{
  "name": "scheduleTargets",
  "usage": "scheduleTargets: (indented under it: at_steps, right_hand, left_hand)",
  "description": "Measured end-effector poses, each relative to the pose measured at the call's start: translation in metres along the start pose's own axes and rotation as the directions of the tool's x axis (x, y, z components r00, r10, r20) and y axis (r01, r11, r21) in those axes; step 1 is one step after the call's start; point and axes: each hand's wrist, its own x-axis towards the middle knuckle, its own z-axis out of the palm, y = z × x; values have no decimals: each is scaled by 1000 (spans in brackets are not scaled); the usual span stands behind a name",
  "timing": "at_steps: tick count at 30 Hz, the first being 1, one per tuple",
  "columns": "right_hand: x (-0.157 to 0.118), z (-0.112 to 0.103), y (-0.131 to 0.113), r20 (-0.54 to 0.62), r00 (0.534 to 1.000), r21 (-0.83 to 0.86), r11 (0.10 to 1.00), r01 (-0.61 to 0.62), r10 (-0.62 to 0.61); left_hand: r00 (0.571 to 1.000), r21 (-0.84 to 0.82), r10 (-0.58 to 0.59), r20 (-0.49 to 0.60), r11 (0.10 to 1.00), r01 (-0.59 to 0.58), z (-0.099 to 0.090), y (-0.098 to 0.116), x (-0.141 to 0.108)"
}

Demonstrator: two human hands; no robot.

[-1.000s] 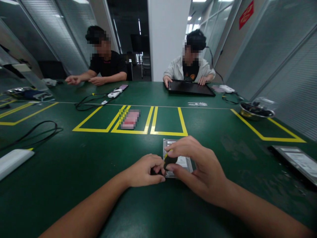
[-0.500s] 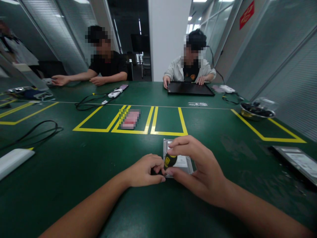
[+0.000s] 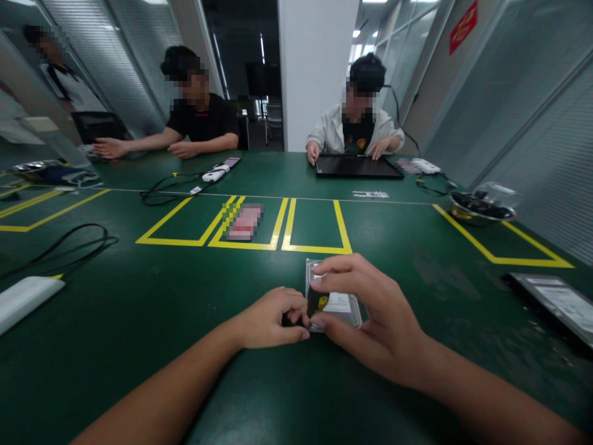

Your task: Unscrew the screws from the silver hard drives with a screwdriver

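A hard drive [image 3: 343,303] with a metal casing and a white label lies on the green table in front of me. My right hand [image 3: 370,309] grips the stubby black and yellow handle of a screwdriver [image 3: 317,299] between thumb and fingers, above the drive's left part. The screwdriver's tip is hidden. My left hand [image 3: 275,318] rests at the drive's left edge, close to the screwdriver's lower end. Its fingers are curled in, with something dark or a shadow beneath them; what they pinch is hidden.
Another drive in a black frame [image 3: 556,303] lies at the right, with small bits near it. A metal bowl [image 3: 482,213] stands beyond. A phone [image 3: 245,222] lies within yellow tape. A white device [image 3: 30,300] sits at left. Two people sit opposite, one holding a black panel [image 3: 359,165].
The screwdriver's handle has turned in my right hand: its yellow mark has shifted right. My left hand and the drive stay put. A person at the far left has moved further into view.
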Motion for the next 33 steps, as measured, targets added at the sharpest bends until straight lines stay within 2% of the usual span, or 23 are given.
scheduleTargets:
  at_steps: [5, 21, 29, 33]
  right_hand:
    - [0, 1, 0, -54, 999, -24, 1000, -10, 9]
    - [-1, 2, 0, -11, 1000, 6, 1000, 23, -23]
    - [-1, 2, 3, -68, 998, -17, 1000, -11, 10]
    - [0, 2, 1, -48, 999, -1, 1000, 4, -4]
  left_hand:
    - [1000, -1, 10, -14, 1000, -10, 0, 0, 0]
    - [1000, -18, 16, -7, 1000, -17, 1, -1, 0]
    - [1000, -4, 18, -13, 1000, -18, 1, -1, 0]
    - [999, 11, 20, -28, 1000, -19, 0, 1, 0]
